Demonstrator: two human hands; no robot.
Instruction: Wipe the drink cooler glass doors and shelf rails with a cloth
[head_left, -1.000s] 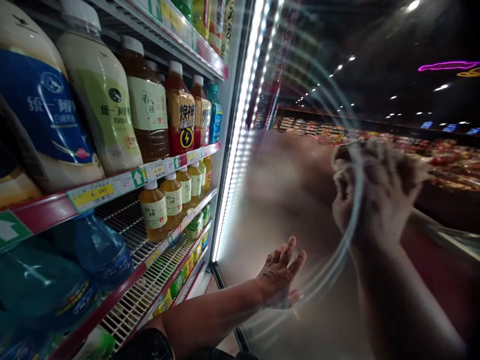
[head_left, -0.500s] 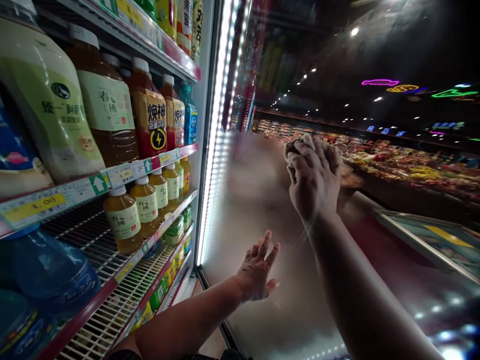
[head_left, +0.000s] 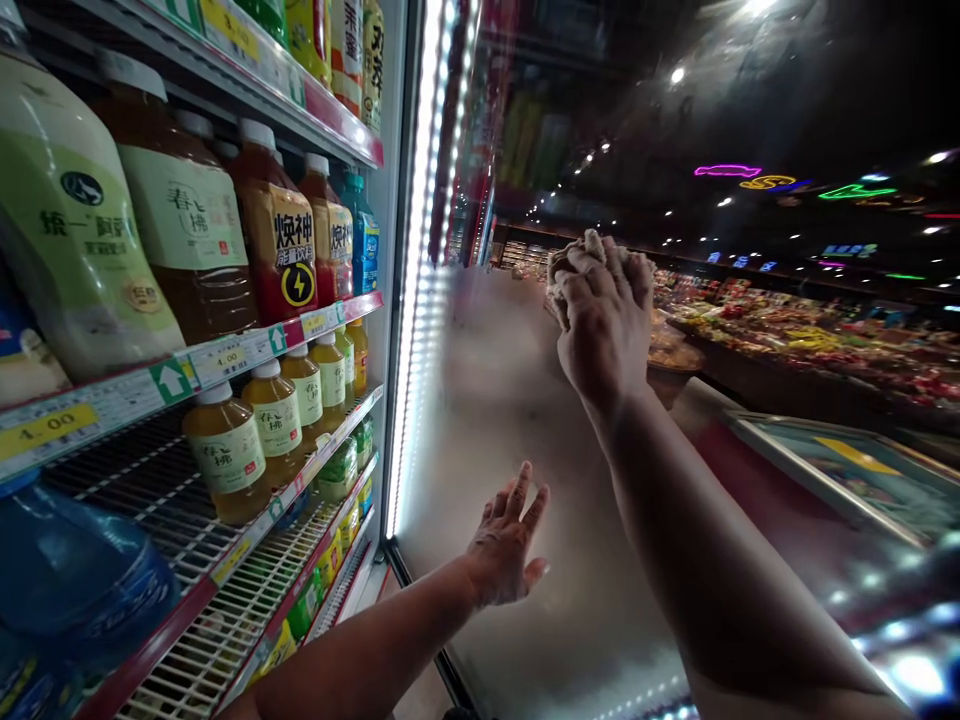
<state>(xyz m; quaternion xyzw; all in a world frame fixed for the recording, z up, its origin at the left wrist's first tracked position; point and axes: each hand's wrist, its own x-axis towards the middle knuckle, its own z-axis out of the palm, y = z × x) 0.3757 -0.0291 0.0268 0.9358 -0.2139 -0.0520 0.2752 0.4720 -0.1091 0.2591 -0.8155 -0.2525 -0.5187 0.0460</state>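
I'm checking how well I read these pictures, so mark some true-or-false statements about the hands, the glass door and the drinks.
1. The right hand has a cloth under its fingers. True.
2. The left hand grips a bottle. False: its fingers are spread and it holds nothing.
3. The glass door looks misty in its lower part. True.
4. The front small bottle has a red cap. False: its cap is white.
5. A yellow price label reads 4.00. True.

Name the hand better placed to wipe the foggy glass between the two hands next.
Right, I'd judge: the right hand holds a cloth just above that foggy glass. The left hand, below it, is spread and looks empty.
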